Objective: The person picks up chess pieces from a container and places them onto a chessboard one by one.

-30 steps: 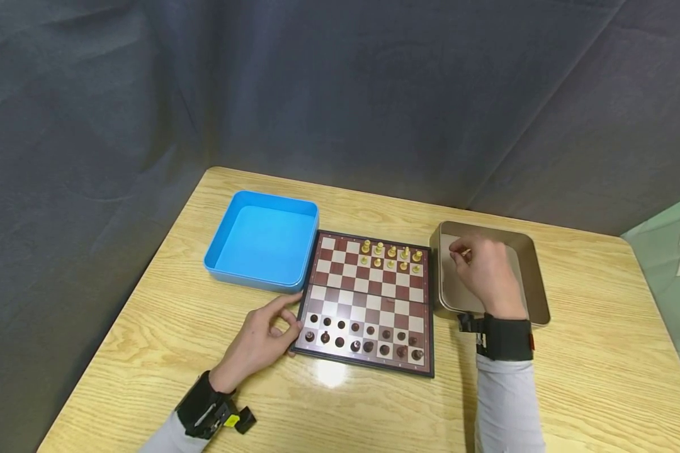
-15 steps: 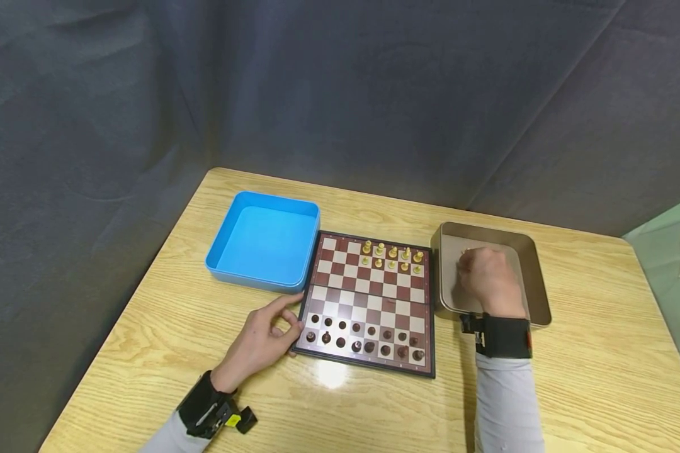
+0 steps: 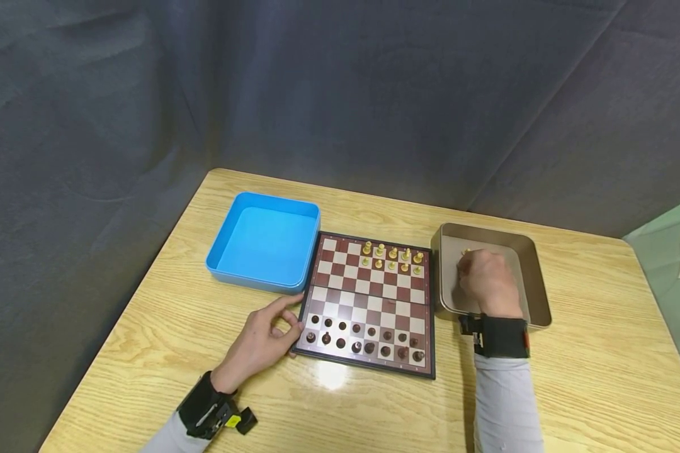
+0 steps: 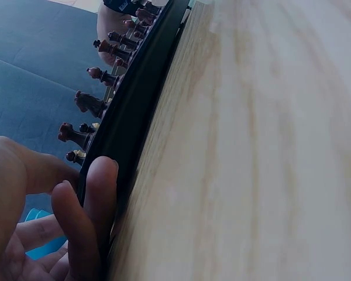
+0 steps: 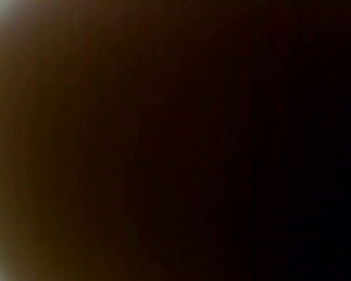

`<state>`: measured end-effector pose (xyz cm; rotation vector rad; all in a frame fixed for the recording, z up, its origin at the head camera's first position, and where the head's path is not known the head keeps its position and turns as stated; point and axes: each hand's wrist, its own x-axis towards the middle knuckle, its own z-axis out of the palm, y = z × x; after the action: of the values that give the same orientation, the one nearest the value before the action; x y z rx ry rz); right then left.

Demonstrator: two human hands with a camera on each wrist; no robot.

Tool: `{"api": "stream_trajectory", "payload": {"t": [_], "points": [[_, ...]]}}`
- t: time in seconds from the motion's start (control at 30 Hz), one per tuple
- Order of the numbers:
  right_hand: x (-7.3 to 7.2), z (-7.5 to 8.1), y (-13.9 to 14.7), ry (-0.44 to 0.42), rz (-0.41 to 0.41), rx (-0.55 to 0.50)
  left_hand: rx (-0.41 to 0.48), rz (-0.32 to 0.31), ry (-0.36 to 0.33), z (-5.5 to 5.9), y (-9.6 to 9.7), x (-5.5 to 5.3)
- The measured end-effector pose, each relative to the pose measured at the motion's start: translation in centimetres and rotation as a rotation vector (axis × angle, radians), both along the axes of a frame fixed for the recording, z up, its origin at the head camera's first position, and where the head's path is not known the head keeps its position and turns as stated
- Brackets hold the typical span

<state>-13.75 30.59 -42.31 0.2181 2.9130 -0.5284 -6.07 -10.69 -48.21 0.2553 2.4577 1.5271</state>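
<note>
Chessboard (image 3: 345, 298) is lying flat at the center of the head view, looking nearly square, so neither axis is plainly running longer. Its sides are leaning slightly off the frame's upright, and its fold line is running from left to right, dipping a little toward the right. Dark pieces (image 3: 371, 331) are filling two rows along the lower edge; gold pieces (image 3: 393, 253) are standing in two shorter rows at the upper right. A blue box (image 3: 263, 242) is sitting just beside the board's upper left, and a tin (image 3: 535, 277) is sitting close to its right side.

Everything is resting on a pale wood-grain table (image 3: 589, 352), which is reflecting a bright spot below the board. A dark curtain (image 3: 340, 113) is filling the upper frame, while a green panel (image 3: 671, 251) is showing at the right edge.

At the lower left, the left hand (image 3: 260, 340) is reaching up and right, its bent fingers gripping the board's lower left corner. At the right, the right hand (image 3: 490, 280) is bending its fingers down inside the tin, a small gold piece (image 3: 466, 251) showing beside them; whether it is pinching anything is staying hidden. The right wrist view is showing only dark blur.
</note>
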Motion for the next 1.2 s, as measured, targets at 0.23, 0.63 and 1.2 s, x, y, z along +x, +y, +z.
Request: {"api": "stream_trajectory", "payload": {"t": [0.23,0.63,1.2], "points": [[0.04,0.05,0.01,0.010,0.013,-0.002,-0.004,0.001,0.000,0.02,0.00,0.00],[0.31,0.41,-0.02,0.120,0.040,-0.034,-0.003,-0.002,0.004,-0.06,-0.05,-0.01],[0.37,0.19,0.16,0.306,0.077,-0.004,-0.008,-0.002,0.000,-0.03,-0.03,-0.03]]}}
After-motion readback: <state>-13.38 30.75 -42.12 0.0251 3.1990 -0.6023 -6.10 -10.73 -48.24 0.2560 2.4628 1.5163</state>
